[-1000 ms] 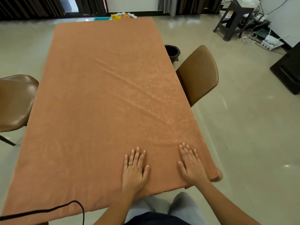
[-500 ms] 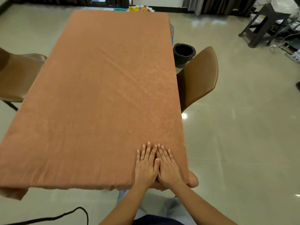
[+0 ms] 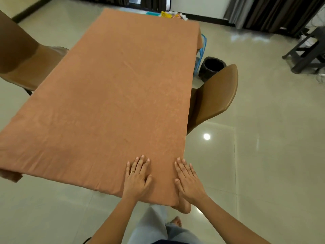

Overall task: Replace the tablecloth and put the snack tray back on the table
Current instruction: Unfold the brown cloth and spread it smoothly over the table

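Note:
An orange-brown tablecloth [image 3: 114,95] covers the whole long table and lies mostly smooth, with faint creases near the middle. My left hand [image 3: 137,175], with a ring on one finger, rests flat on the cloth close to the near edge. My right hand [image 3: 189,180] lies flat at the near right corner, fingers straight, a hand's width from the left. Neither hand holds anything. Beyond the table's far end, snack packets [image 3: 173,14] show in yellow and white beside something teal; whether they sit in a tray I cannot tell.
A brown chair [image 3: 213,97] stands at the table's right side, another brown chair [image 3: 22,59] at its left. A black bin [image 3: 212,67] and a blue frame [image 3: 202,48] sit near the far right corner. A dark stool [image 3: 306,51] stands at the far right.
My hands, side by side half a second ago, have slid apart on the cloth, the right one reaching the corner. My view has shifted right and tilted.

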Tool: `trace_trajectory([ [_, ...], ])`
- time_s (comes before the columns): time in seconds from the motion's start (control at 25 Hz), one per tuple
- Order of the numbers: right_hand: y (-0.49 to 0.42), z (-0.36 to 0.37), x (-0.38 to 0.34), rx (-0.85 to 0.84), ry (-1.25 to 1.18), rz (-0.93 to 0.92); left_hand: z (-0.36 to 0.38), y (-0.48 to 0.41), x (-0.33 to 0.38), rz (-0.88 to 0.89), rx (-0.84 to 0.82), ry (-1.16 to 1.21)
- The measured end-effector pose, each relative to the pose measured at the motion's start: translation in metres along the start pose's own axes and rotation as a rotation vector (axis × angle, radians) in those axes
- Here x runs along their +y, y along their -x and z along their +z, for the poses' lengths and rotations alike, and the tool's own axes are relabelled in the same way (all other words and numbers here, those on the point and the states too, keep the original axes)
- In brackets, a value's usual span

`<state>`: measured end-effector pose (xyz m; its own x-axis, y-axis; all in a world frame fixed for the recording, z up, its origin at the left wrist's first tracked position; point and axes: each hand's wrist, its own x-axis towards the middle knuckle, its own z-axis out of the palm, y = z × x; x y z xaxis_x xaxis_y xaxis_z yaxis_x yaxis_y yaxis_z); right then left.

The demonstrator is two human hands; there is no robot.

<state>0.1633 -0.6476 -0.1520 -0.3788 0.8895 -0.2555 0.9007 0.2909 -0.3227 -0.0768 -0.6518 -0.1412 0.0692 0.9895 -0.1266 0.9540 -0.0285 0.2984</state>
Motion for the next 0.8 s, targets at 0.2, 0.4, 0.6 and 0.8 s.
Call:
trace_trajectory([
  [0.2, -0.085, -0.044, -0.001, 0.050, 0.010, -0.101, 0.007, -0.029, 0.068, -0.106, 0.016, 0.118],
  [0.4, -0.118, -0.044, 0.016, -0.090, 0.123, -0.192, 0.026, -0.035, 0.072, -0.049, -0.001, 0.004],
  [0.6, -0.095, -0.024, 0.028, -0.086, 0.128, -0.168, 0.036, -0.028, 0.063, -0.053, -0.001, 0.039],
  [0.8, -0.103, -0.046, 0.023, -0.051, 0.123, -0.335, 0.035, -0.044, 0.085, -0.232, 0.207, 0.094],
])
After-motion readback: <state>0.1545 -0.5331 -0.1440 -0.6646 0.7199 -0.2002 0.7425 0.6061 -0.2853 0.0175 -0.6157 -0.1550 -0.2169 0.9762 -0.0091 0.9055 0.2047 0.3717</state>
